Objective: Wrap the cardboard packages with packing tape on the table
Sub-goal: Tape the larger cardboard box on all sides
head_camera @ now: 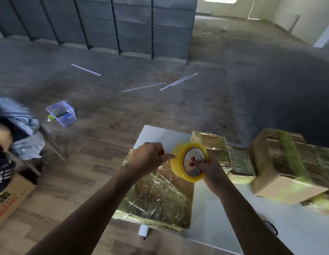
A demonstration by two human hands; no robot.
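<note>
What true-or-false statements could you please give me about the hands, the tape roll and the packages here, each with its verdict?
1. The right hand holds the yellow tape roll. True.
2. The left hand lies flat and open. False: its fingers are curled, and the thumb and forefinger pinch at the roll's edge.
3. The package beneath the hands is bare cardboard. False: shiny tape already covers much of it.
4. Pale strips lie on the floor beyond the table. True.
5. The large package on the right has no tape on it. False: a yellowish band of tape runs around it.
</note>
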